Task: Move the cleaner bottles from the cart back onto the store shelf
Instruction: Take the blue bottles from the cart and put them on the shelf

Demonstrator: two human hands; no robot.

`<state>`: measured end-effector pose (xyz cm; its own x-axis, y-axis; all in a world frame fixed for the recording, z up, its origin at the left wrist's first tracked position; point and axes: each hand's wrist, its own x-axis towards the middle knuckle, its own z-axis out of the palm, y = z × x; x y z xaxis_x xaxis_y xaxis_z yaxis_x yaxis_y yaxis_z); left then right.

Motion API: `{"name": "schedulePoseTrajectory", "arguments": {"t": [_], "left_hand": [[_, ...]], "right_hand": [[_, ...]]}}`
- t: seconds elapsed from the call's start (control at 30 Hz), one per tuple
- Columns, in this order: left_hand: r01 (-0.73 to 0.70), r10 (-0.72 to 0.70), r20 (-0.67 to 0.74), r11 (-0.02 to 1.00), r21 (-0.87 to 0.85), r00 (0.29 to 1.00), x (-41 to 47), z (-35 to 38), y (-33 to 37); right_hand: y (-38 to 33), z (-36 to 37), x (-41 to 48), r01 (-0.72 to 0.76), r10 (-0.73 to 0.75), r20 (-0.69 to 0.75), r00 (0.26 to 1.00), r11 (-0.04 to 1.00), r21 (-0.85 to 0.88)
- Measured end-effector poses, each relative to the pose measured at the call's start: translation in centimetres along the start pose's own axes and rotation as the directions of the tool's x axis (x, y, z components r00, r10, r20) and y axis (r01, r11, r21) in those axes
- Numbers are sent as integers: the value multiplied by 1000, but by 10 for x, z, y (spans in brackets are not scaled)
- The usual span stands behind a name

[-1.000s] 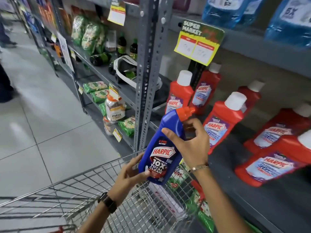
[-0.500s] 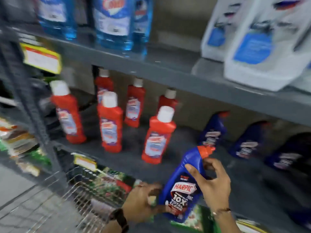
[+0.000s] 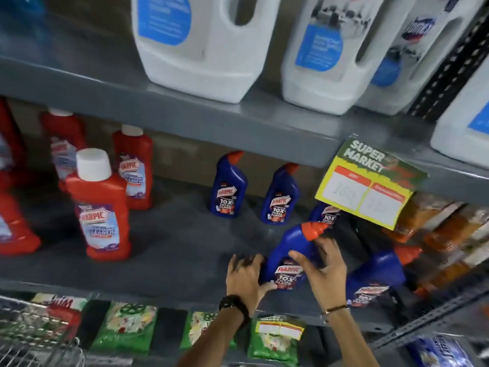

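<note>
A blue Harpic cleaner bottle [image 3: 288, 250] with an orange cap stands at the front of the grey store shelf [image 3: 172, 245]. My left hand [image 3: 244, 276] wraps its lower left side and my right hand [image 3: 321, 271] grips its right side and neck. Several more blue Harpic bottles stand on the same shelf: two at the back [image 3: 229, 186] [image 3: 281, 194], one partly behind the price tag [image 3: 324, 215] and one just right of my hands [image 3: 375, 274]. The wire cart [image 3: 34, 337] shows at the bottom left corner.
Red Harpic bottles [image 3: 102, 207] with white caps fill the shelf's left half. Large white jugs [image 3: 201, 46] stand on the shelf above. A yellow and green price tag [image 3: 367, 186] hangs from that shelf's edge. Green packets [image 3: 127, 329] lie on the shelf below.
My view has swung right along the shelf. Both hands have carried the blue bottle from above the cart onto the shelf beside the other blue bottles.
</note>
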<state>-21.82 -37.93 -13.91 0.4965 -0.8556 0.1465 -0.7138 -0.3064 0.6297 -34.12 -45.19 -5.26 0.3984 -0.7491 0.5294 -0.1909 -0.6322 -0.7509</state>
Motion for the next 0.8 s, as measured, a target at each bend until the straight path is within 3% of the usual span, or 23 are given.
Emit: {"name": "schedulePoseTrajectory", "arguments": {"t": [0.23,0.37,0.43,0.5,0.57,0.6,0.7,0.8], "left_hand": [[30,-27,51,998,-53,998,6,9,4],[67,-59,36,949,-307,998,-10,-6,-8],[41,-58,-23,887,-459,998,-27,-29,-24],[3,-66,-87,815,-580,994,-48,-60,-45],[-20,-103,-160,779,-626,982,-74,-99,-81],[-23,-133,-200,778,-628,971,-88,-118,-103],[36,-341,-332,743,-668,880,-143,-169,-190],[165,-621,-377,639,-752,687,-217,-208,-281]], "right_hand": [[9,5,4,-18,16,-24,1000,998,-64],[7,12,-4,-49,42,-82,996,995,-87],[10,17,-10,-40,13,-165,986,987,-158],[12,25,-21,-29,-70,-336,939,959,-281],[-7,53,-40,-23,-74,-505,860,983,-184],[-23,74,-51,22,-69,-521,851,995,-95],[-82,162,-96,96,-63,-301,952,991,96],[-138,259,-159,-66,40,94,995,954,294]]}}
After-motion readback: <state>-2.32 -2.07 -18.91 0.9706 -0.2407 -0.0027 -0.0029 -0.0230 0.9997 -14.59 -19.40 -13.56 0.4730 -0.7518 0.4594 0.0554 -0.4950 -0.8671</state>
